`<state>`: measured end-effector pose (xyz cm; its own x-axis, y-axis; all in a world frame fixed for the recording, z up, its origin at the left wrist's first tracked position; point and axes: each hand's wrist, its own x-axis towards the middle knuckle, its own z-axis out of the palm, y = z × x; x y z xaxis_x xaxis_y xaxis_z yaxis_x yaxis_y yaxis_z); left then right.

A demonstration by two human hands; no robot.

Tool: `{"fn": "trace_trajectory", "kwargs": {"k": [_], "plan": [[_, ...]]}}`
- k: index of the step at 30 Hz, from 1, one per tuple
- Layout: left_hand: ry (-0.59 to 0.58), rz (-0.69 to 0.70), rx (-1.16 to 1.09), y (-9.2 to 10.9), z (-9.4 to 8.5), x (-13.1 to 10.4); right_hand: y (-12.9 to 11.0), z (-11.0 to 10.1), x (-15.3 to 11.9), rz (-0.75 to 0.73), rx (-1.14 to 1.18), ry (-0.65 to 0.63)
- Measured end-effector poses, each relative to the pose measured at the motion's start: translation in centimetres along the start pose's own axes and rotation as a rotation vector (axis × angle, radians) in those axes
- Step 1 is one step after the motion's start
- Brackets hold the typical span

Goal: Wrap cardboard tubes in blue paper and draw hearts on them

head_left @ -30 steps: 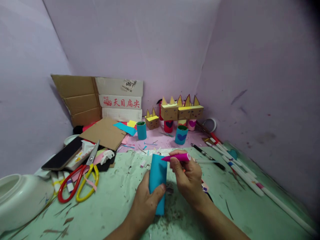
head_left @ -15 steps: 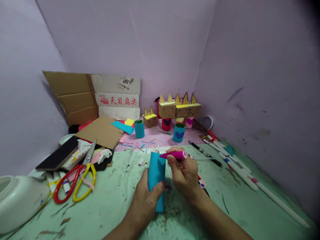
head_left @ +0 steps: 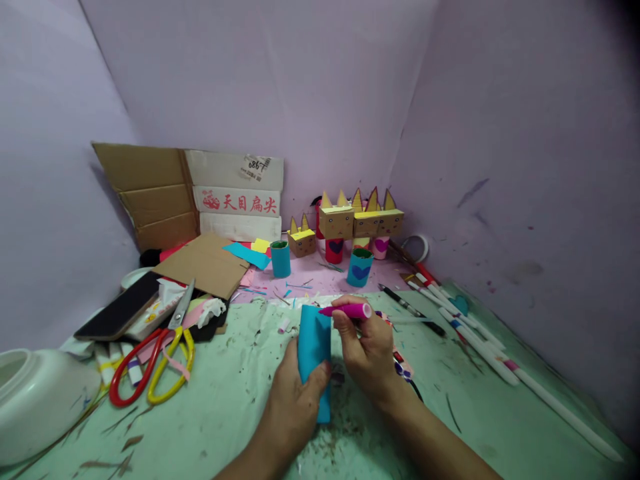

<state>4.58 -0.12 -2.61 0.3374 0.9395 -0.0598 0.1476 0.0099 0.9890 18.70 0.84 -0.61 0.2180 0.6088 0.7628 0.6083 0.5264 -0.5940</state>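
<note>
A folded strip of blue paper [head_left: 314, 343] stands tall in front of me, with my left hand [head_left: 295, 393] wrapped around its lower part and the thumb across its front. In my right hand [head_left: 367, 347] is a magenta marker [head_left: 353, 311], held between thumb and fingers. Its tip points left and meets the upper right part of the blue paper. Whether it has left a line there I cannot make out. A small pale cap [head_left: 284, 326] lies on the green table cover just left of the paper.
Red-and-yellow-handled scissors [head_left: 175, 333], a dark phone [head_left: 117, 303] and a white bowl [head_left: 45, 407] are at left. Behind stand blue tubes [head_left: 281, 260], a heart-marked blue tube [head_left: 360, 268] and cardboard cat heads [head_left: 337, 222]. White markers [head_left: 480, 347] line the right. An opened carton [head_left: 150, 193] leans at the back.
The camera view has shifted slightly, so the background sits a little further right. Both hands keep their holds, and the marker tip stays at the paper's upper right edge.
</note>
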Motion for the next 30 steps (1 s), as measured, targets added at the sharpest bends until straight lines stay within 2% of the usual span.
{"fn": "trace_trajectory", "kwargs": {"k": [5,15,30], "plan": [[0.014,0.013,0.097,0.6,0.3,-0.3,0.0,0.2,-0.1,-0.014,-0.001,0.001],[0.052,0.001,0.099,1.1,0.6,-0.6,-0.1,0.3,0.0,0.009,0.007,-0.017],[0.041,-0.002,0.098,0.9,0.7,-0.7,-0.2,0.4,-0.1,-0.017,0.042,-0.043]]}}
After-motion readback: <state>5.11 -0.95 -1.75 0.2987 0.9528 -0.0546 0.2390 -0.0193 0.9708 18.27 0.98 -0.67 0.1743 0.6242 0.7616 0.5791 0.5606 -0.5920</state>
